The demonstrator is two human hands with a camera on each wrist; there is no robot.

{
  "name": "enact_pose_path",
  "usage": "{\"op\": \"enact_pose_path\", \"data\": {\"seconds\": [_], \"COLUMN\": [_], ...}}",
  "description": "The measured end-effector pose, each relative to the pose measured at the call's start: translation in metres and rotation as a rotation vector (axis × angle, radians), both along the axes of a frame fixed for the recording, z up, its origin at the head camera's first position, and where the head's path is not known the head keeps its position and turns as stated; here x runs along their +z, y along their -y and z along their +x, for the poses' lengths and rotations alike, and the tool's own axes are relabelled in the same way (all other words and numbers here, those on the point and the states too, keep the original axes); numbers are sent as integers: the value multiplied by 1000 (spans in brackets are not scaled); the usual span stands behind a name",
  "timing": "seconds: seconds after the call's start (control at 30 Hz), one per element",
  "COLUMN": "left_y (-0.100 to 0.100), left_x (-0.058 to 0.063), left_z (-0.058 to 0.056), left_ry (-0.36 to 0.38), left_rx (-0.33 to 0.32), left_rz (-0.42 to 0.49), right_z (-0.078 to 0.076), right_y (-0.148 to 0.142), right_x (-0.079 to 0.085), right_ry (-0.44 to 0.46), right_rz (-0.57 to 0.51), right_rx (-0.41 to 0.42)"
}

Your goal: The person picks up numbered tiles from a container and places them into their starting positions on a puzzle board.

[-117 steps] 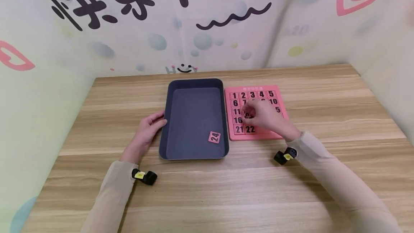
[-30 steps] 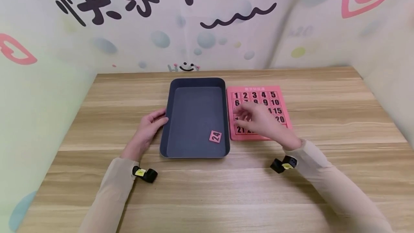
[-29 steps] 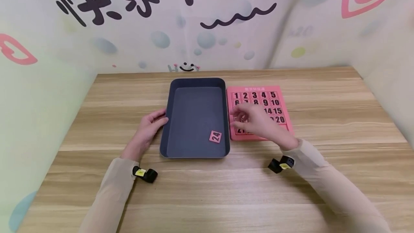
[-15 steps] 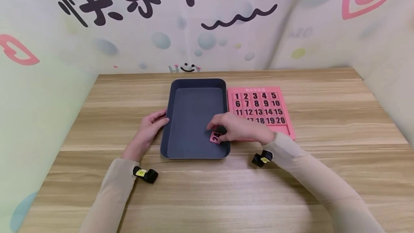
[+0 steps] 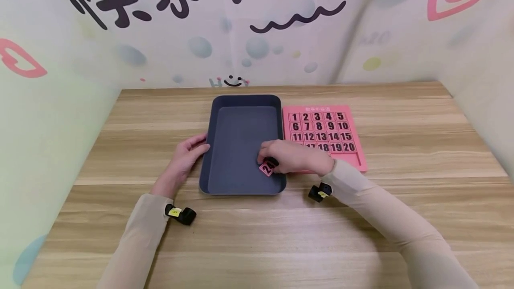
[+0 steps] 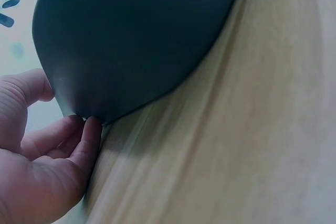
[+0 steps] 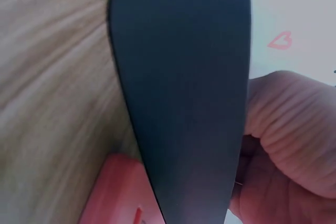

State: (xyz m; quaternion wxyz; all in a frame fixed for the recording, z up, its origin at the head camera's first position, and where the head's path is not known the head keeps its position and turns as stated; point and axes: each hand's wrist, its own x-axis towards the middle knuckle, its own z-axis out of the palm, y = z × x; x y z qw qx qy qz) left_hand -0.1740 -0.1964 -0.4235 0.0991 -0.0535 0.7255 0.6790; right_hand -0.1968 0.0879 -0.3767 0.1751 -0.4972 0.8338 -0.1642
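Observation:
A dark blue-grey rectangular tray [image 5: 241, 137] lies on the table. My left hand [image 5: 182, 159] grips its left wall, thumb at the rim and curled fingers against the outside, as the left wrist view shows on the tray's wall [image 6: 126, 40]. Inside the tray, near the right front corner, my right hand [image 5: 291, 156] pinches a pink number tile [image 5: 266, 168] marked 24. The tray's side [image 7: 184, 77] hides those fingertips in the right wrist view. Right of the tray sits a pink number puzzle board [image 5: 353, 160], tiles in ordered rows; my right hand covers its lower left part.
The wood-grain table [image 5: 241, 244] extends in front of the tray and to both sides. A printed cloth backdrop [image 5: 160, 57] stands along the back edge. The board's left edge lies close beside the tray's right wall.
My right hand has moved left from over the puzzle board into the tray and taken hold of the 24 tile, which has turned slightly. The left hand keeps its place on the tray.

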Motion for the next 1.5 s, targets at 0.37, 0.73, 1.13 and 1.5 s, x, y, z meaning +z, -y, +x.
{"op": "enact_pose_path", "data": {"seconds": [0.37, 0.73, 1.13, 1.5], "left_y": [0, -1, 0, -3], "left_x": [1, 1, 2, 4], "left_z": [0, 0, 2, 4], "left_ry": [-9, 1, 10, 10], "left_rx": [2, -1, -2, -4], "left_rz": [1, -14, -2, 9], "right_z": [0, 9, 15, 23], "right_y": [1, -35, -127, -158], "right_x": [-3, 19, 6, -7], "right_ry": [-24, -16, -164, -176], "right_rz": [-56, -229, -229, -134], "right_rx": [-40, -155, -322, -433]}}
